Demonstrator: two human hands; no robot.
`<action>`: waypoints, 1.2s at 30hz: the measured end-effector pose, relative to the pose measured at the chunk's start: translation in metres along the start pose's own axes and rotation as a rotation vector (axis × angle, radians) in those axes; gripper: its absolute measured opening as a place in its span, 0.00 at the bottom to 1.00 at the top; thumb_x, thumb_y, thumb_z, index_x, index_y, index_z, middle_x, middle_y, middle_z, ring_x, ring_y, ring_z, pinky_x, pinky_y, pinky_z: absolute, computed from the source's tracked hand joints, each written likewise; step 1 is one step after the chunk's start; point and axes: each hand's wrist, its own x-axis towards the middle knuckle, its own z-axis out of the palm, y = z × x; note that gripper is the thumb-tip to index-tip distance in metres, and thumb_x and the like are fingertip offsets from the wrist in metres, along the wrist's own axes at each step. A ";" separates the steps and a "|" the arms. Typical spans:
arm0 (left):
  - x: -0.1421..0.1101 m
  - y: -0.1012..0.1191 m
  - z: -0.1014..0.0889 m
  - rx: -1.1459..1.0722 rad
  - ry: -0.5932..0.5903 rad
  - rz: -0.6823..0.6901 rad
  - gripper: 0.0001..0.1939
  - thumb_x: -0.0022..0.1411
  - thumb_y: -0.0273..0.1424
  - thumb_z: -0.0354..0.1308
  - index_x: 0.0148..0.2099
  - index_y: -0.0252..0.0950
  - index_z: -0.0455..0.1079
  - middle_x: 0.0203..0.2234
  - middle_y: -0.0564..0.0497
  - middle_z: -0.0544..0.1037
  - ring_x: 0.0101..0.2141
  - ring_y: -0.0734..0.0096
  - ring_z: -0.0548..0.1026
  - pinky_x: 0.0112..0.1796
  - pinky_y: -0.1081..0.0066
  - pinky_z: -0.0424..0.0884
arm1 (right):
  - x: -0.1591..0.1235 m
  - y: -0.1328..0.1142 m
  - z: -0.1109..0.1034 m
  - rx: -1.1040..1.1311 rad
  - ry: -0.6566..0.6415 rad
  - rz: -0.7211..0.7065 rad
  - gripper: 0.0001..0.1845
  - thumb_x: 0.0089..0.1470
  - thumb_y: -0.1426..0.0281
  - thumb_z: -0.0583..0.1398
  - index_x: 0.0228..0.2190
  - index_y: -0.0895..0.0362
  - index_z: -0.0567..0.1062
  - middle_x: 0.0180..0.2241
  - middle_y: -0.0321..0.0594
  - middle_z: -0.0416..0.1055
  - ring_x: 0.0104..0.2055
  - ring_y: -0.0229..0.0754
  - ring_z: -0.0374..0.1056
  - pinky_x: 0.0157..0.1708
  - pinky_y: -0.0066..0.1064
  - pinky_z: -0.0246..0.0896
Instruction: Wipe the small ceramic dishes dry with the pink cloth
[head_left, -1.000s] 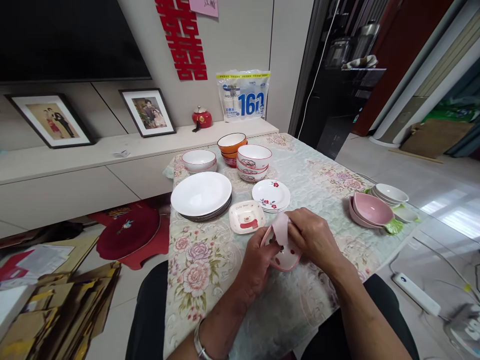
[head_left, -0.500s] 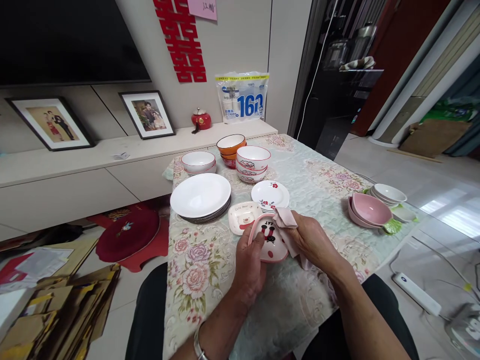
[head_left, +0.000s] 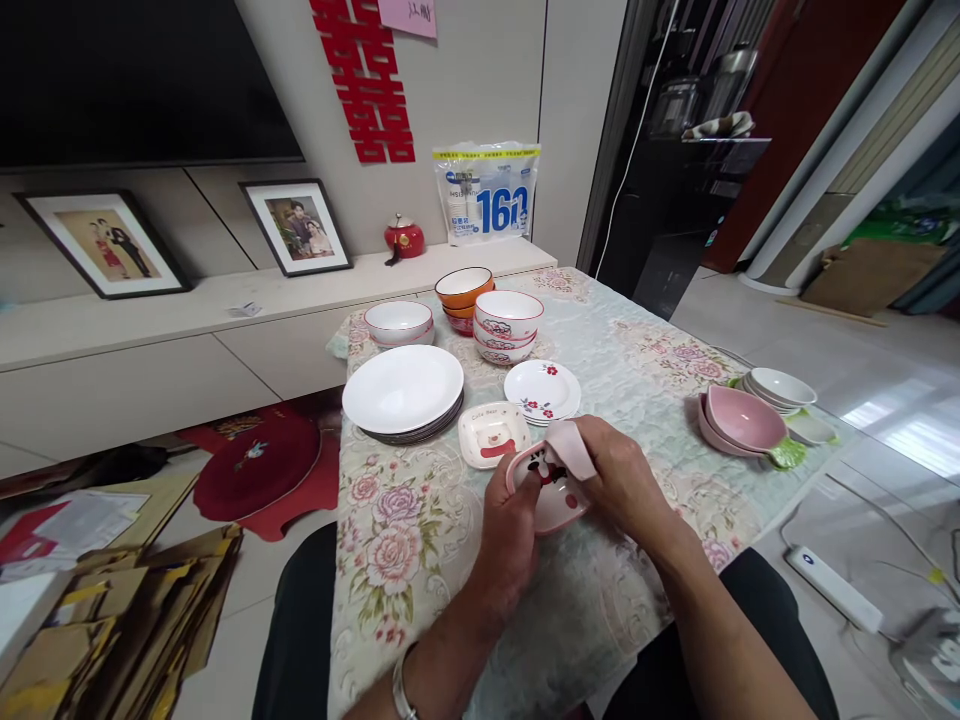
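Note:
My left hand (head_left: 511, 515) grips a small pink-rimmed dish (head_left: 553, 508) with a black cat print, its thumb over the inside. A pale pink cloth (head_left: 571, 450) is held by my right hand (head_left: 619, 470) and pressed over the dish's far right rim. Just beyond the dish lies a squarish bear-print dish (head_left: 491, 432) on the table. Behind it stand flower-print small plates (head_left: 541, 385) in a stack. To the left is a stack of large white plates (head_left: 405, 388). The dish's underside and some right fingers are hidden.
Farther back are white bowls (head_left: 399, 322), orange bowls (head_left: 463, 288) and red-rimmed bowls (head_left: 508, 315). Pink bowls (head_left: 744, 418) and small white bowls (head_left: 781, 385) sit near the right edge of the flowered tablecloth (head_left: 390, 580). A red stool (head_left: 259, 465) stands left of the table.
The dish has turned and shifted slightly right in my left hand. My right hand and the cloth have moved a little along its rim, now covering more of the cat print.

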 end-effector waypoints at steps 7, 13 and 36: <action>0.003 0.001 -0.002 -0.090 0.101 0.078 0.26 0.51 0.31 0.68 0.53 0.35 0.71 0.41 0.47 0.82 0.37 0.65 0.79 0.40 0.66 0.73 | -0.001 0.007 0.001 0.068 -0.259 0.180 0.17 0.64 0.64 0.51 0.25 0.56 0.69 0.26 0.37 0.73 0.28 0.39 0.65 0.30 0.29 0.55; 0.002 0.010 0.002 -0.159 0.067 -0.010 0.28 0.45 0.29 0.71 0.51 0.33 0.73 0.39 0.44 0.83 0.41 0.57 0.80 0.42 0.61 0.75 | -0.002 0.023 -0.007 0.176 -0.046 0.180 0.18 0.66 0.59 0.51 0.46 0.55 0.74 0.42 0.43 0.77 0.43 0.46 0.72 0.42 0.35 0.64; -0.006 0.012 0.005 -0.035 -0.213 -0.086 0.35 0.34 0.17 0.53 0.50 0.36 0.70 0.22 0.57 0.73 0.21 0.74 0.68 0.21 0.76 0.60 | -0.005 -0.025 0.010 -0.164 -0.233 -0.174 0.10 0.56 0.81 0.56 0.29 0.57 0.72 0.34 0.40 0.71 0.34 0.40 0.65 0.32 0.29 0.57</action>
